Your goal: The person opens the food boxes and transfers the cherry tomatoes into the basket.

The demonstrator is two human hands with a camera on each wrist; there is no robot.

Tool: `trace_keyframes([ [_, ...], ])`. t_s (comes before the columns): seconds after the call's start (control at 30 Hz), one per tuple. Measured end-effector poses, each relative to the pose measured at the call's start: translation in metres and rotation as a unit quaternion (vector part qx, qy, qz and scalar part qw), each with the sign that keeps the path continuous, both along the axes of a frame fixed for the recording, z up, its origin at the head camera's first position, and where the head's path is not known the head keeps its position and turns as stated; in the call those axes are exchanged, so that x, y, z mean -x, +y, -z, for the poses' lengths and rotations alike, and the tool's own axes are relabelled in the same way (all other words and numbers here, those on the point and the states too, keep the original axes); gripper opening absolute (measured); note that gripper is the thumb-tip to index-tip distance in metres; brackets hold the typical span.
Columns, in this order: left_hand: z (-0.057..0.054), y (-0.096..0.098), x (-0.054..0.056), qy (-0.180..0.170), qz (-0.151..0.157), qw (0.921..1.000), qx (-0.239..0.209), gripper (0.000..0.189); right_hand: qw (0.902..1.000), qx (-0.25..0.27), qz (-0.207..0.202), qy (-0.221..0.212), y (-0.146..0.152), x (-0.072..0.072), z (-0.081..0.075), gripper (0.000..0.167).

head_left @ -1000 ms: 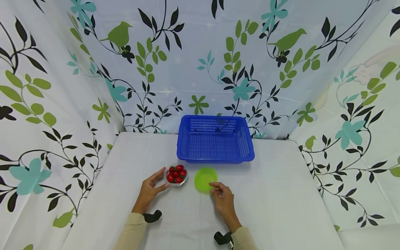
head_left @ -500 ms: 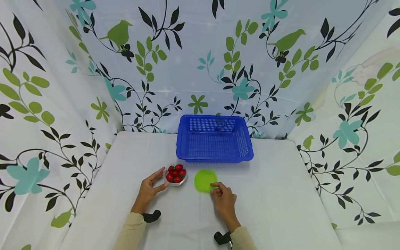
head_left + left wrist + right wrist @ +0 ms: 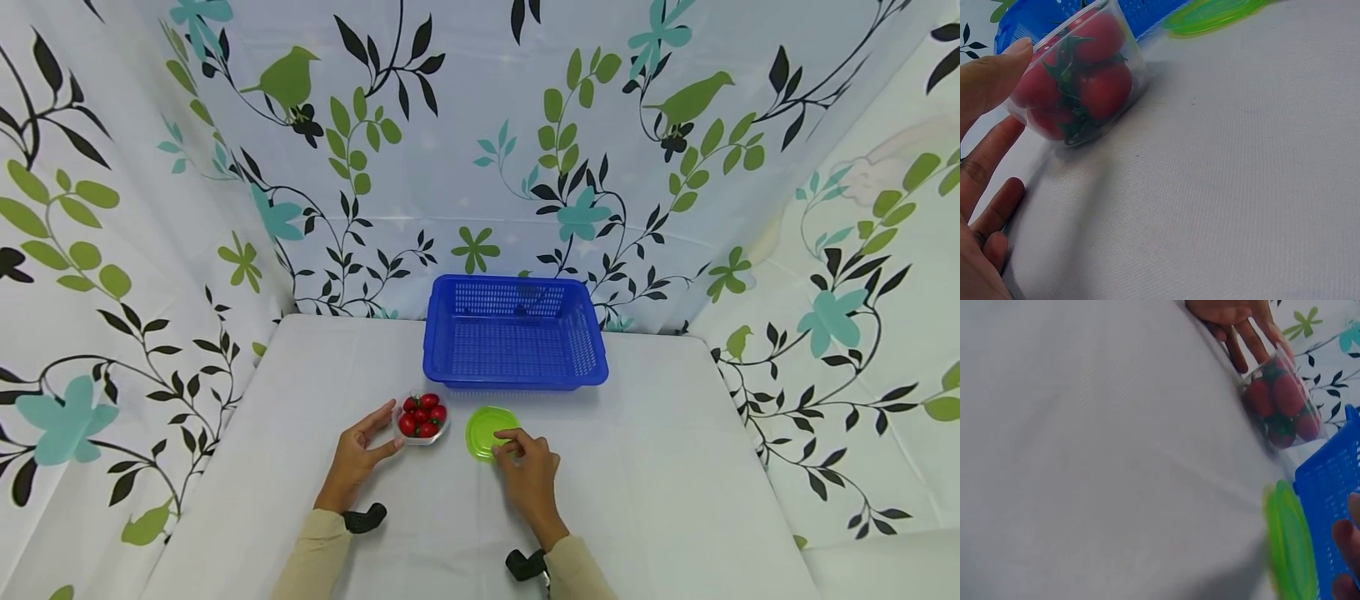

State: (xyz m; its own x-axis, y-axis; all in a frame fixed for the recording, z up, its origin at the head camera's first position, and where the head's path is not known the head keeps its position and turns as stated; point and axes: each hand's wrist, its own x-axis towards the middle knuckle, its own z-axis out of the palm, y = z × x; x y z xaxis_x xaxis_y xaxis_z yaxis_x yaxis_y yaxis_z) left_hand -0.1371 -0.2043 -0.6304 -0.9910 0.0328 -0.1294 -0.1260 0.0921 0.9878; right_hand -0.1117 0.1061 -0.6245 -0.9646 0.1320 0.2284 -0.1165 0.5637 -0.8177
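Likely flimsy, the tomato punnet (image 3: 1135, 59) needs gentle sidewall holding: the left hand (image 3: 354, 458) spans it loosely; whether the right hand (image 3: 531, 475) pinches the lid (image 3: 483, 424) is unclear.

The table (image 3: 675, 458) bears a tub (image 3: 425, 442) at the left hand (image 3: 356, 458), a lid (image 3: 482, 427) by the right hand (image 3: 534, 482), a basket (image 3: 517, 384) beyond both.

Basket (image 3: 517, 342) at rear of table (image 3: 675, 450), curtain (image 3: 457, 150) behind. Before basket: tub (image 3: 429, 441) left, tomatoes (image 3: 422, 415) in it; disc (image 3: 482, 427) right. Left hand (image 3: 356, 460) at tub's left; right hand (image 3: 531, 479) over disc's near right side.
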Motion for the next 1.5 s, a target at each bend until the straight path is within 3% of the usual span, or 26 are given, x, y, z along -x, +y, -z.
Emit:
trace_keyframes([
  [0.3, 0.001, -0.004, 0.001, 0.013, 0.007, 0.9999, -0.002, 0.076, 0.9977, 0.005, -0.067, 0.006, -0.033, 0.017, -0.022, 0.023],
  [0.57, -0.003, -0.004, 0.002, 0.017, 0.006, 0.9998, 0.000, 0.077, 0.9946, -0.013, -0.096, 0.039, -0.061, 0.033, -0.032, 0.029],
  [0.97, 0.001, -0.003, 0.003, 0.025, 0.010, 0.9996, 0.004, 0.074, 0.9930, -0.057, -0.089, 0.053, -0.080, 0.046, -0.032, 0.024],
  [1.5, 0.003, 0.000, 0.002, 0.020, 0.006, 0.9998, 0.004, 0.073, 0.9883, -0.123, -0.084, 0.032, -0.087, 0.053, -0.031, 0.012],
])
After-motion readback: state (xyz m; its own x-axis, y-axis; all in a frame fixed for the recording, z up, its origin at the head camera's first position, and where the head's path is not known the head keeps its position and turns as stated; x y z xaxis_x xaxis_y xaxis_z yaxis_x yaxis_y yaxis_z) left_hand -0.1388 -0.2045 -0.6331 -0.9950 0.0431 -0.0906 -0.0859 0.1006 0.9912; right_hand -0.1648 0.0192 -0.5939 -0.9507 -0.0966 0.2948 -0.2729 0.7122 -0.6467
